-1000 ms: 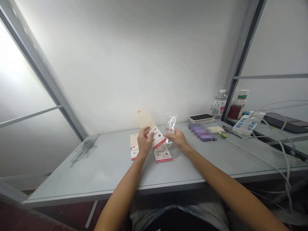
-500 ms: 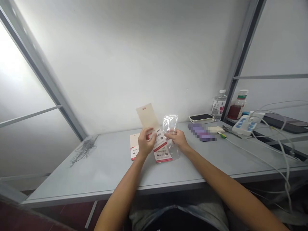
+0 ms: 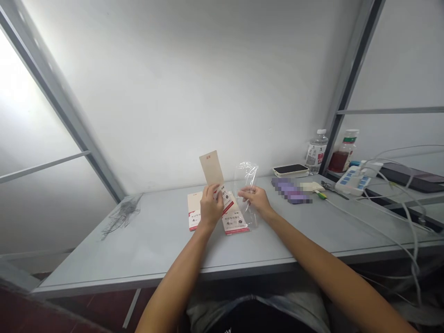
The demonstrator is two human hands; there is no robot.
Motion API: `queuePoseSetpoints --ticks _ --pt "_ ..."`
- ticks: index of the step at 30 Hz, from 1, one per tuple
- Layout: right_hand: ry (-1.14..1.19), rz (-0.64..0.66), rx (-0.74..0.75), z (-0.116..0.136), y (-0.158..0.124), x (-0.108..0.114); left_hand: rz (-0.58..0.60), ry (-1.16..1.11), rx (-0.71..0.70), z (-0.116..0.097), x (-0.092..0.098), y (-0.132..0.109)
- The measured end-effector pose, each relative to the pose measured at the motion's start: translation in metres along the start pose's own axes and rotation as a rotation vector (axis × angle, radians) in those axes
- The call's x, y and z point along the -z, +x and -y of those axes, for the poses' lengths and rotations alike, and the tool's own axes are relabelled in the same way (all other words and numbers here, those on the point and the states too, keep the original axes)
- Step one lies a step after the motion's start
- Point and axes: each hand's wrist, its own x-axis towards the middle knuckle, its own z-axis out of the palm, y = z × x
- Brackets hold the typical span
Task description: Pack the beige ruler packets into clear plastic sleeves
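My left hand (image 3: pixel 212 206) is closed on a cream card packet (image 3: pixel 212 167) with a white and red printed lower part, held up and tilted over the desk. My right hand (image 3: pixel 255 200) pinches a clear plastic sleeve (image 3: pixel 246 173), which stands up above the fingers and hangs below them. Under the hands, a similar packet (image 3: pixel 236 224) lies on the desk, partly behind the sleeve. To the left, another packet (image 3: pixel 193 203) lies flat, its right side hidden by my left hand.
On the grey desk (image 3: pixel 156 249), a phone-like device (image 3: pixel 290 170), a pixelated purple item (image 3: pixel 290 190), a water bottle (image 3: pixel 316 150) and a jar (image 3: pixel 343 152) stand or lie rightward. A power strip (image 3: pixel 354 178) with white cables is at far right. A wall rises behind.
The packet in my left hand has turned more upright and drawn slightly away from the sleeve. The sleeve's top has shifted and opened out a little; my right hand stays nearly in place.
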Motion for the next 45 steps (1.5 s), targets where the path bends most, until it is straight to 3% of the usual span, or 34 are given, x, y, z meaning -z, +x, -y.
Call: queuePoseSetpoints --ticks 6,11,19,27,35,41,45 --pt "0.157 0.041 -0.045 0.002 0.001 0.002 0.111 -0.101 0.085 0.003 0.003 0.003" --pt "0.300 0.070 -0.130 0.002 0.002 0.003 0.152 -0.054 0.000 0.005 0.002 0.002" --pt "0.350 0.088 -0.151 0.000 0.003 0.002 0.244 -0.104 0.010 0.002 0.006 0.003" --pt "0.275 0.110 -0.212 0.007 -0.003 0.002 0.352 -0.181 -0.098 -0.006 0.008 -0.002" --pt "0.294 0.230 -0.198 0.005 -0.003 0.001 0.615 -0.197 -0.107 -0.012 0.015 -0.001" --pt "0.327 0.256 -0.191 0.008 -0.003 0.002 0.508 -0.121 -0.030 -0.003 0.013 0.001" --pt "0.357 0.252 -0.183 0.010 -0.001 0.005 0.457 -0.137 0.116 0.000 0.011 0.002"
